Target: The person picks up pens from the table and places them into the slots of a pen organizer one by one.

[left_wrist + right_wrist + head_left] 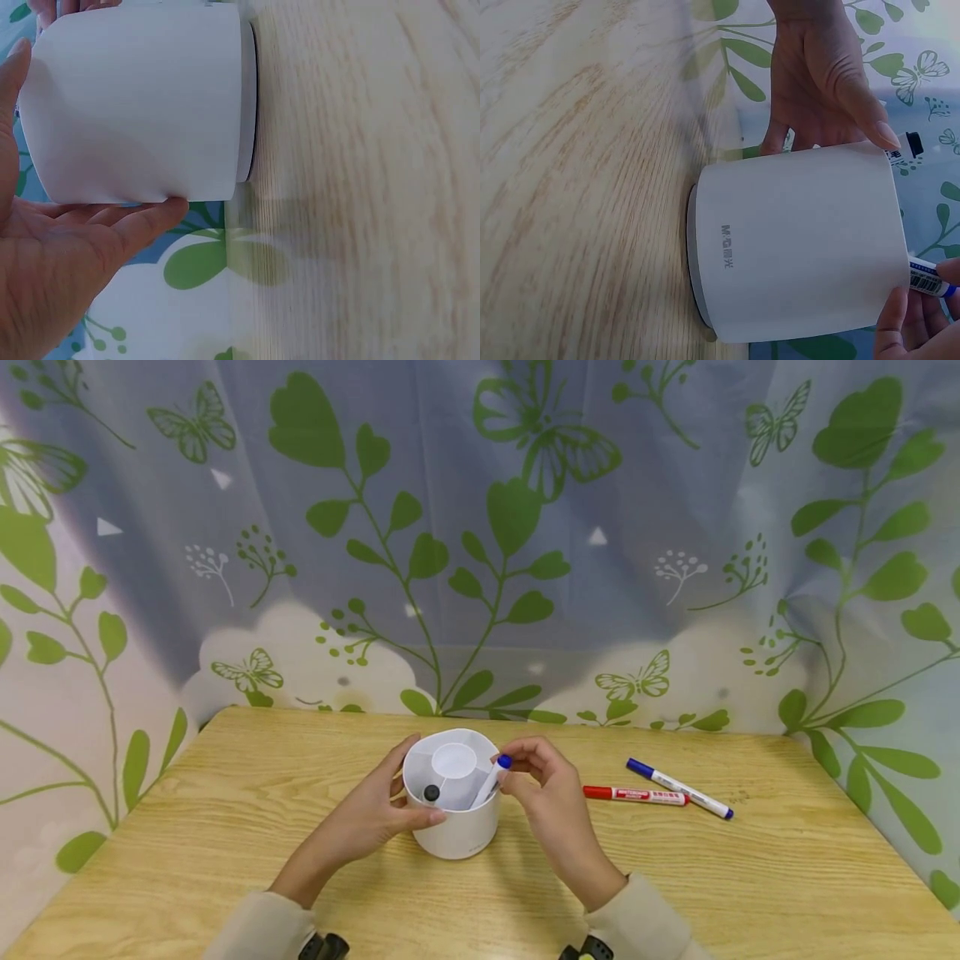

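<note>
Cream sleeves (645, 927) were seen at the bottom edge of the head view. On the wooden table (225, 827), a white round pen holder (455, 827) was gripped by the left hand (375, 814), thumb on its near rim and fingers curled round its far side. A blue-capped marker (491, 779) was pinched by the right hand (543, 789) and leaned inside the holder's right compartment. 1 black-capped marker (431, 792) stood in its left compartment. 2 markers, a red marker (633, 794) and a blue marker (678, 788), lay on the table right of the holder, their right ends close together.
</note>
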